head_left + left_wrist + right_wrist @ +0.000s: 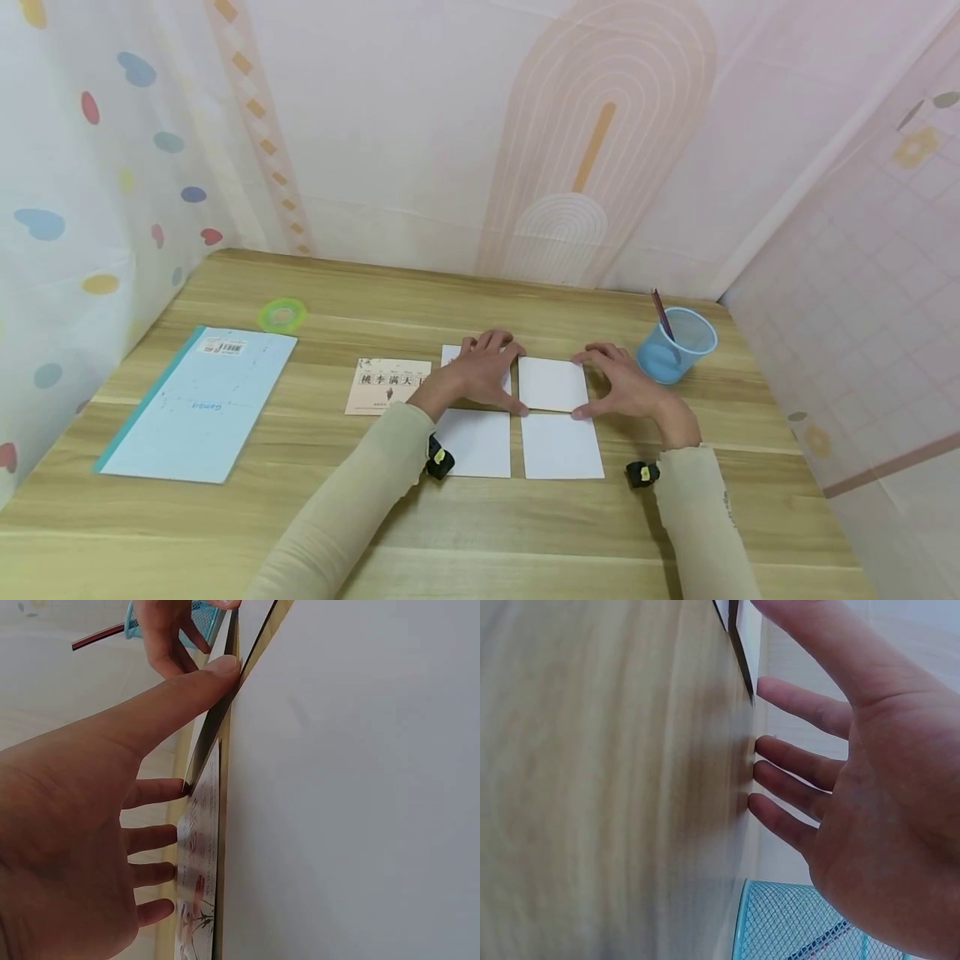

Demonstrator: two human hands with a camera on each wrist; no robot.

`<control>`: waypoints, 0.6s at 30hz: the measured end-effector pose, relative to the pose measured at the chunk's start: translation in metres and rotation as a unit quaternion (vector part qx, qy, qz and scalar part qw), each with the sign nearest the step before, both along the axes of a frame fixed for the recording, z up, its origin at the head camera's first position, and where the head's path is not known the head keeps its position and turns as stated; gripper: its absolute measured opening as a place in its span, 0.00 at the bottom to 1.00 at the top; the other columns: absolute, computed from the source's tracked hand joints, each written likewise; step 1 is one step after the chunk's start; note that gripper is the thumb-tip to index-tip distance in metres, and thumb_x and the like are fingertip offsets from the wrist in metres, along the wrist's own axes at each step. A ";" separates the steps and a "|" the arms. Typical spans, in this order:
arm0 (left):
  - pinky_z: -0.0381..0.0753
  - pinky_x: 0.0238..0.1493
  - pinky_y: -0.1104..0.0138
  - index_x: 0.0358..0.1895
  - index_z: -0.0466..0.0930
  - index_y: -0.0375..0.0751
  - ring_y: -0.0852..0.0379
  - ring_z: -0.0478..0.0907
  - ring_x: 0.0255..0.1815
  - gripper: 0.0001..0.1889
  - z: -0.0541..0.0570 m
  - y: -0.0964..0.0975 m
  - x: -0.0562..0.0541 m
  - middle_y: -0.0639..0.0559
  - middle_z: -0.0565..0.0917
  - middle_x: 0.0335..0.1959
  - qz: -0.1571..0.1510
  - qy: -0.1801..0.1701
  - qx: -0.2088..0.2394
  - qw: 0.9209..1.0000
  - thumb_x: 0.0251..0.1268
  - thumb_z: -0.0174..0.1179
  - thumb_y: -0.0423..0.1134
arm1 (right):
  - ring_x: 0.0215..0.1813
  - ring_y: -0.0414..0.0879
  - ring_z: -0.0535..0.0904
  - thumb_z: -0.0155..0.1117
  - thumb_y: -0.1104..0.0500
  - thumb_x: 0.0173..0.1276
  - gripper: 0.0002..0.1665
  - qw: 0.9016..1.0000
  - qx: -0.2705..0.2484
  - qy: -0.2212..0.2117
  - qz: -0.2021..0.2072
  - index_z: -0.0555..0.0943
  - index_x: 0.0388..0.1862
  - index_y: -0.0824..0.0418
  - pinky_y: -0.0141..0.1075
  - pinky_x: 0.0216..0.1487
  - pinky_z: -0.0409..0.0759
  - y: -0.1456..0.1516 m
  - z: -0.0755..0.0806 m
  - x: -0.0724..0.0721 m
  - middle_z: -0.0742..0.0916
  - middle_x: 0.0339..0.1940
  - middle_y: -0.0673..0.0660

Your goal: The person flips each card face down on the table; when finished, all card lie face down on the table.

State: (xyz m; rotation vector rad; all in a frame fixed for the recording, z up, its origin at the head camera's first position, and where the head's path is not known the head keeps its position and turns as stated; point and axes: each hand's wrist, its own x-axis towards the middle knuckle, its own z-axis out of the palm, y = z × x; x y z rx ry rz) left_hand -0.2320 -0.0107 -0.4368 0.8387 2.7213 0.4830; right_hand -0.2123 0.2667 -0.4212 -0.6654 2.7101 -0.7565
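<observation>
Both hands hold one white square card [553, 385] by its side edges, with thumb and index finger at its near and far corners. My left hand [483, 372] has its left side, and my right hand [628, 388] its right side. In the left wrist view the card looks slightly tilted off the table. Just in front lie two blank white cards, one at the left [474, 446] and one at the right [562, 447]. A card with faint print [199, 862] lies partly hidden under my left hand. Left of it is a cream card with Chinese characters [386, 383].
A blue mesh pen cup [660, 360] with pencils [663, 315] stands close beyond my right hand. On the left lie a light blue notebook [198, 404] and a green tape roll [282, 315]. Curtains border the wooden table [480, 550].
</observation>
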 end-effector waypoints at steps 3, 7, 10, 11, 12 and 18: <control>0.48 0.66 0.46 0.72 0.61 0.49 0.45 0.47 0.74 0.51 0.002 0.000 0.001 0.45 0.54 0.72 0.000 0.002 0.002 1.000 0.46 0.68 0.70 | 0.73 0.64 0.50 0.80 0.41 0.48 0.52 1.000 -0.001 -0.003 0.002 0.69 0.69 0.57 0.65 0.66 0.53 0.001 -0.001 -0.001 0.60 0.74 0.65; 0.48 0.66 0.46 0.72 0.61 0.49 0.44 0.48 0.74 0.50 0.007 0.000 0.003 0.45 0.55 0.73 -0.001 0.000 0.004 1.000 0.46 0.69 0.69 | 0.73 0.64 0.50 0.80 0.41 0.49 0.51 1.000 -0.002 -0.002 0.004 0.69 0.69 0.57 0.66 0.66 0.52 0.002 -0.002 -0.001 0.61 0.74 0.65; 0.48 0.66 0.45 0.71 0.63 0.47 0.44 0.49 0.74 0.49 0.010 -0.001 0.004 0.44 0.56 0.72 -0.003 0.000 0.012 1.000 0.48 0.68 0.68 | 0.73 0.64 0.50 0.79 0.40 0.49 0.51 1.000 -0.002 -0.001 0.004 0.69 0.69 0.56 0.66 0.66 0.52 0.003 -0.002 -0.002 0.60 0.74 0.65; 0.48 0.66 0.44 0.71 0.63 0.47 0.44 0.50 0.74 0.48 0.009 -0.002 0.004 0.43 0.57 0.72 -0.005 0.004 0.014 1.000 0.49 0.67 0.68 | 0.73 0.63 0.50 0.79 0.40 0.49 0.51 1.000 -0.001 -0.001 0.004 0.69 0.69 0.56 0.65 0.66 0.52 0.004 -0.003 -0.002 0.60 0.74 0.65; 0.48 0.67 0.44 0.71 0.63 0.46 0.44 0.50 0.74 0.47 0.009 -0.004 0.003 0.43 0.57 0.72 -0.005 0.008 0.018 1.000 0.51 0.67 0.67 | 0.73 0.63 0.50 0.79 0.40 0.50 0.51 1.000 0.000 -0.002 0.004 0.69 0.69 0.56 0.65 0.66 0.53 0.004 -0.003 -0.002 0.60 0.74 0.65; 0.45 0.67 0.43 0.70 0.67 0.43 0.46 0.53 0.74 0.44 0.010 -0.026 0.002 0.43 0.60 0.73 0.014 0.028 0.061 0.998 0.53 0.69 0.62 | 0.74 0.63 0.51 0.79 0.39 0.50 0.51 1.000 -0.003 -0.003 0.004 0.69 0.70 0.56 0.65 0.65 0.55 0.007 -0.003 -0.002 0.60 0.75 0.64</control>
